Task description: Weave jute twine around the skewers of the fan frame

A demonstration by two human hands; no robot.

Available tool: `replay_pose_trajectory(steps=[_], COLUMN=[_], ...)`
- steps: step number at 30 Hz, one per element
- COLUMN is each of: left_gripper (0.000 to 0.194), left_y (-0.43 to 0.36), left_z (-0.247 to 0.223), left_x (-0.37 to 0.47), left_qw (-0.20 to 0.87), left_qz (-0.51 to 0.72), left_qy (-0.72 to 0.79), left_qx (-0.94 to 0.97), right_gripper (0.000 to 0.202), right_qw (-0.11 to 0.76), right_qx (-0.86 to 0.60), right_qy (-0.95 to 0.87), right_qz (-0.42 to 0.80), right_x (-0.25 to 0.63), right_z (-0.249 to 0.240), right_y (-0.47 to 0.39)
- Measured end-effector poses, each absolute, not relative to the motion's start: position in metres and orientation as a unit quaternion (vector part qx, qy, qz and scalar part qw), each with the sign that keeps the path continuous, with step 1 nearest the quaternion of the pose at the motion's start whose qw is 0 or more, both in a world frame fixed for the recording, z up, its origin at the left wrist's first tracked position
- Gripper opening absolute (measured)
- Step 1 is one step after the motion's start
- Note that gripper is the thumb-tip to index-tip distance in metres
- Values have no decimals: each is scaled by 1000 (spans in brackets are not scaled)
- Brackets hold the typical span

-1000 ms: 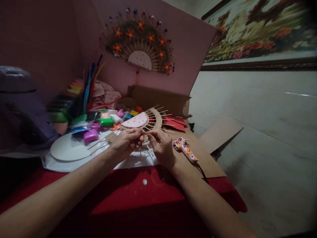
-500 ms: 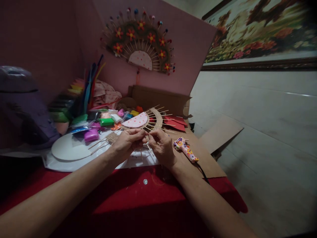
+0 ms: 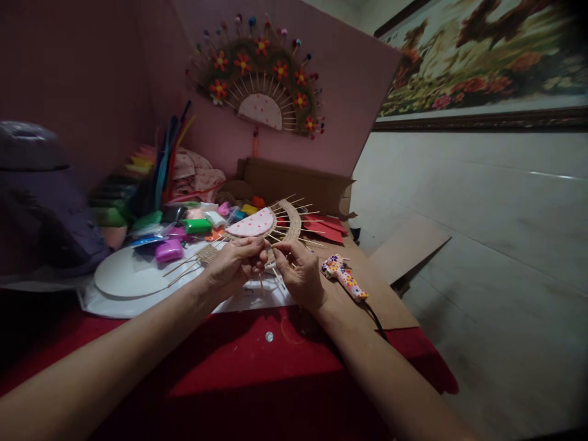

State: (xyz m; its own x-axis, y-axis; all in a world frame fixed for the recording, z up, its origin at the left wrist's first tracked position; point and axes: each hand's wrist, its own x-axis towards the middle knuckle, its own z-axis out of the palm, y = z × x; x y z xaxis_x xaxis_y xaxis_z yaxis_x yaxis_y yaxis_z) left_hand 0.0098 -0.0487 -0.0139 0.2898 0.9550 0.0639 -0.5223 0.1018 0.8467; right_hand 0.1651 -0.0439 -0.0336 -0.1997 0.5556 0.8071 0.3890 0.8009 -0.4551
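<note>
A half-round craft piece (image 3: 257,225) lies over the table: a pink dotted centre, wooden skewers fanning out, and a band of jute twine woven through them. My left hand (image 3: 234,263) pinches the piece at its near edge. My right hand (image 3: 298,272) meets it there, fingers closed on the twine and skewers. Both hands touch at the fingertips. A patterned glue gun (image 3: 343,277) rests just right of my right hand on brown cardboard (image 3: 390,300).
A finished fan decoration with orange flowers (image 3: 260,76) hangs on the pink board behind. Coloured clay packs (image 3: 184,229), pipe cleaners (image 3: 168,153) and a white round board (image 3: 124,278) crowd the left. Red paper pieces (image 3: 324,228) lie behind. A red cloth (image 3: 257,361) covers the table's front.
My fingers have shifted slightly on the twine at the near edge of the piece; the right hand lifted a little, then came back down. Nothing else moved.
</note>
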Motion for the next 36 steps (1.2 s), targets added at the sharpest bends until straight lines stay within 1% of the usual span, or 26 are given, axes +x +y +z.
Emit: replay_pose_trajectory(steps=[6, 11, 16, 20, 22, 26, 33, 36], left_gripper=[16, 10, 5, 4, 8, 14, 10, 11], left_y=[-49, -48, -47, -47, -47, -47, -46, -47], left_z=[-15, -13, -12, -13, -13, -14, -12, -12], left_x=[11, 10, 8, 9, 9, 10, 8, 8], left_qw=[685, 681, 681, 676, 673, 666, 667, 666], left_qz=[527, 546, 564, 572, 571, 570, 579, 578], left_qy=[251, 263, 275, 267, 263, 255, 261, 267], left_qx=[436, 411, 379, 380, 390, 407, 389, 389], right_gripper=[14, 12, 14, 15, 16, 15, 14, 13], right_qw=[549, 555, 548, 535, 534, 549, 603, 595], right_qx=[-307, -311, -307, -316, -324, -320, -336, -337], right_qy=[-771, -767, -773, -778, -774, -764, -719, -724], right_qz=[103, 82, 88, 98, 104, 115, 87, 85], right_x=[165, 165, 165, 164, 164, 164, 166, 166], right_z=[-32, -32, -31, -32, -33, -35, -34, -34], right_y=[-44, -43, -45, -45, -44, -42, -40, -42])
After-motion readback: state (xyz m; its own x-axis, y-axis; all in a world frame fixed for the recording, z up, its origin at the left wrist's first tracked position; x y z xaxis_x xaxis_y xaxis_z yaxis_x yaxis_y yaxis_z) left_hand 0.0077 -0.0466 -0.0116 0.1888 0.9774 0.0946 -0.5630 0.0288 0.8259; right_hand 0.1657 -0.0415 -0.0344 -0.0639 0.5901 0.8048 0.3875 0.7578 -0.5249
